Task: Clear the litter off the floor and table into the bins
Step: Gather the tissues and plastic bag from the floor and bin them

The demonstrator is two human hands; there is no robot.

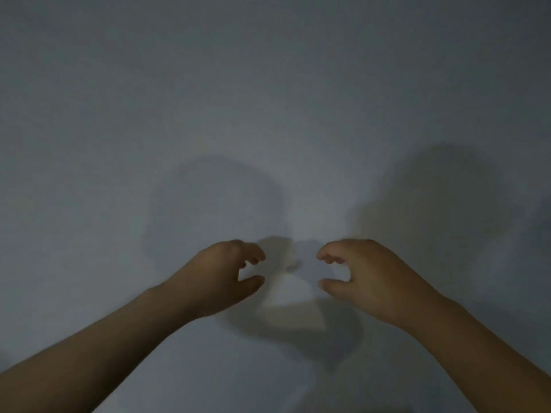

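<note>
Our two bare forearms come in from the bottom corners, the left forearm rising from the lower left and the right forearm from the lower right, and they converge toward the middle of the view. Both of our hands are held out low over a flat grey surface; the light is dim, and we cannot tell whether it is the floor or a desk.

Our left hand is hooked like a claw, with the fingers bent over and the thumb held apart beneath them, so a gap shows between them. It grips nothing. Our right hand mirrors it (the same hooked shape, facing the other way), its thumb apart from the bent fingers above, and it too holds nothing.

Between the two hands lies a pale scrap, whitish and irregular in outline, resting on the grey surface. It is blurred, and we cannot say what it is made of. Our left thumb tip sits just beside its left edge and our right thumb tip just beside its right edge; whether either one touches it is unclear.

Two broad soft shadows fall on the surface beyond the hands, one on each side, and a darker patch spreads below the scrap.
</note>
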